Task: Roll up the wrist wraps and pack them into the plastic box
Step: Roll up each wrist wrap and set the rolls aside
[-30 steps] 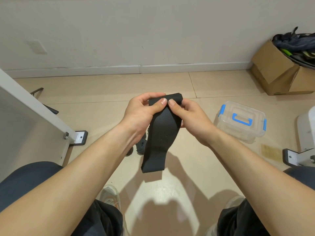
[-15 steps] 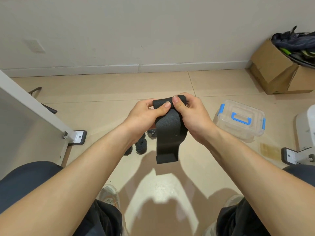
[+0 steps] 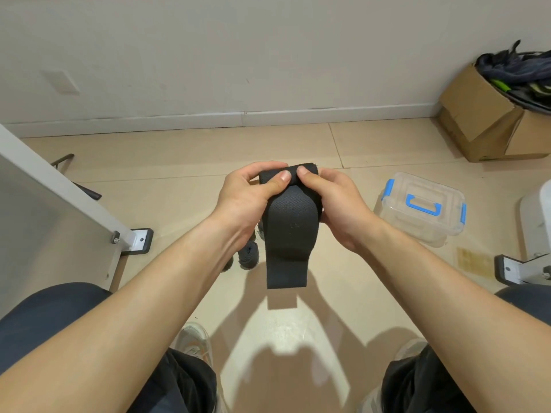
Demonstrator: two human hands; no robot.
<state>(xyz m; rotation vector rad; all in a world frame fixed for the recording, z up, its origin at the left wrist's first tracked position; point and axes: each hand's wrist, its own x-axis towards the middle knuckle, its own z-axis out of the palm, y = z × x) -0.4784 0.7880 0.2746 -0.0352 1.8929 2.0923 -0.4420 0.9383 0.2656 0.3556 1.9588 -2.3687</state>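
The loose tail of the wrist wrap [image 3: 290, 234] is hung toward 6 o'clock below the hands, its long axis run from 6 to 12, with the rolled end laid crosswise at the top. That roll is gripped from 9 o'clock by the left hand [image 3: 247, 201] and from 3 o'clock by the right hand [image 3: 338, 204], with both thumbs pressed on it. Farther off, at 3 o'clock of the right hand, the plastic box [image 3: 423, 210] is found lidded on the floor.

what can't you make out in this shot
Head view:
- rolled end of the wrist wrap: covered by the left hand and right hand gripping it.
- dark rolls on the floor: partly behind the left hand and hanging wrap; count unclear.
- contents of the plastic box: obscured by cloudy plastic.
- cardboard box: cut by the right edge.
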